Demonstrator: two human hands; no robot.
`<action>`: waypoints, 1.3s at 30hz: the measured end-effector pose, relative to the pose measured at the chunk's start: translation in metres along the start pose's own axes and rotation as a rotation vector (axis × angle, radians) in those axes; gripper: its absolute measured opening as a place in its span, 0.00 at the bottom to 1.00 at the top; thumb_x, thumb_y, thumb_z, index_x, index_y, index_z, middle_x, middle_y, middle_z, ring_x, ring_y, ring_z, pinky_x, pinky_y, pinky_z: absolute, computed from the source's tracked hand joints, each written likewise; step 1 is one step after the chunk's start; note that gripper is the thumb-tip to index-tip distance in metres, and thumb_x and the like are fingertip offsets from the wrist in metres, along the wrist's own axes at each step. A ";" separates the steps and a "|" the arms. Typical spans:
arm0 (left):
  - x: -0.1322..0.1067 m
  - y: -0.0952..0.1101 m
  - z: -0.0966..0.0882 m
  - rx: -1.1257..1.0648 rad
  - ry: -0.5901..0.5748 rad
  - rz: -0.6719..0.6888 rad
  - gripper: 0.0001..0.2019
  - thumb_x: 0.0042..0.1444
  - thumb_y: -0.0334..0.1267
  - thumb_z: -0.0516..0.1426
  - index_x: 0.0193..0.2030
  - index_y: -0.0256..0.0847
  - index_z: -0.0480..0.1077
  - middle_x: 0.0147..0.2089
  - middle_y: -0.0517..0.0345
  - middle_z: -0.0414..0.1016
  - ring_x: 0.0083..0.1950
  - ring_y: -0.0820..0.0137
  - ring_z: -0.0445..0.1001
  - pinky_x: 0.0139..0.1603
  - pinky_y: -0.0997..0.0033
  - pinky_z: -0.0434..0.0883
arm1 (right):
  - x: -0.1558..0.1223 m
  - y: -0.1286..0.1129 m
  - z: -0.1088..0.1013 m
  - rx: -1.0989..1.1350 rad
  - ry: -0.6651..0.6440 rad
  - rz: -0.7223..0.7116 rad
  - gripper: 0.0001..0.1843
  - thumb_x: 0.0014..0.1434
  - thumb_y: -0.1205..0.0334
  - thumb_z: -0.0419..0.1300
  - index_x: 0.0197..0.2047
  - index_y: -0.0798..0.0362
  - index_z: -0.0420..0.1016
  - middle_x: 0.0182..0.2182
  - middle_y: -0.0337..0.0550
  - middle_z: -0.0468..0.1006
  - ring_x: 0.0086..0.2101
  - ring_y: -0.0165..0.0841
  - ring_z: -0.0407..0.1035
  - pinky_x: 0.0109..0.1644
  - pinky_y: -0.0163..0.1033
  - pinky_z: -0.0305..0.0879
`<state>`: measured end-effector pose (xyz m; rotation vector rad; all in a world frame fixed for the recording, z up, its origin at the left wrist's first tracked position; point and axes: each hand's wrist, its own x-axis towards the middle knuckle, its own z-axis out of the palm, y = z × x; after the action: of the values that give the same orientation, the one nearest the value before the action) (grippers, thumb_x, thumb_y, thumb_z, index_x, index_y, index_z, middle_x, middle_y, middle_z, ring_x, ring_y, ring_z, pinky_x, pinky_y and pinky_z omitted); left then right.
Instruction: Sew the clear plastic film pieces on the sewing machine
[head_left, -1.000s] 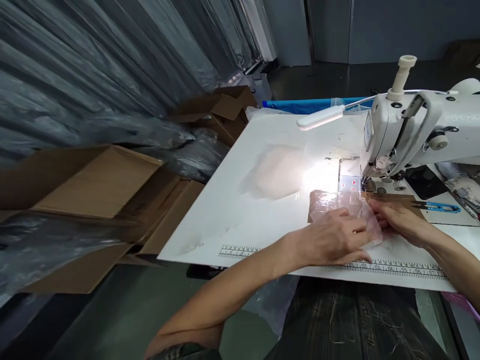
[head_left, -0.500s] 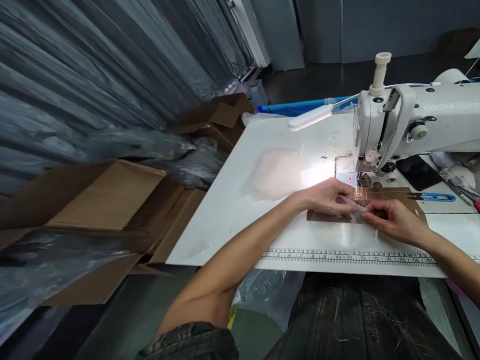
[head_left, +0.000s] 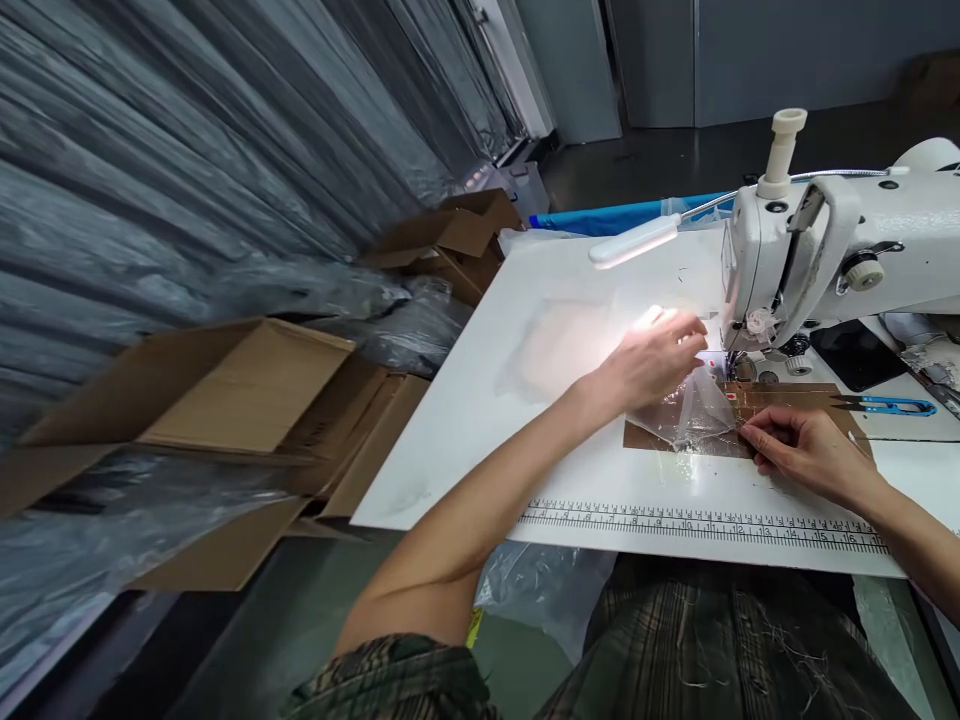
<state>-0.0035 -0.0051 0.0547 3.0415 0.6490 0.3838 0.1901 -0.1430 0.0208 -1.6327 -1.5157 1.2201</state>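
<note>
White bench, clear film before the sewing machine

A printed ruler scale runs along the bench's near edge, well to the near side of the sewing machine. Next inward comes the right hand, also on the machine's near side, thumb and forefinger drawn together at the film's right corner; whether they pinch it I cannot tell. The film lies over a brown plate, to the machine's near left: leftward from the right fingertips, and toward the person from the left ones. Creased and see-through, it shows no sure long axis. The left hand curls at the film's far end, just left of the machine's needle end, blurred, its grip unclear. The hands are apart, the left one farther from the person. Blue thread snips lie to the machine's near side, right of the film. Beyond, a white lamp juts out left of the machine; grey doors stand well behind it.
</note>
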 end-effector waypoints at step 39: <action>-0.040 0.043 0.054 -0.062 0.286 0.030 0.13 0.67 0.37 0.49 0.35 0.40 0.72 0.29 0.62 0.78 0.27 0.75 0.74 0.23 0.72 0.62 | -0.051 0.014 0.013 -0.625 -0.004 -0.691 0.23 0.61 0.69 0.50 0.57 0.51 0.74 0.55 0.52 0.76 0.58 0.45 0.67 0.59 0.59 0.66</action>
<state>-0.0088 -0.0580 -0.0049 2.9665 0.5867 0.8336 0.1883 -0.1969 0.0145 -1.2290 -2.3437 0.3872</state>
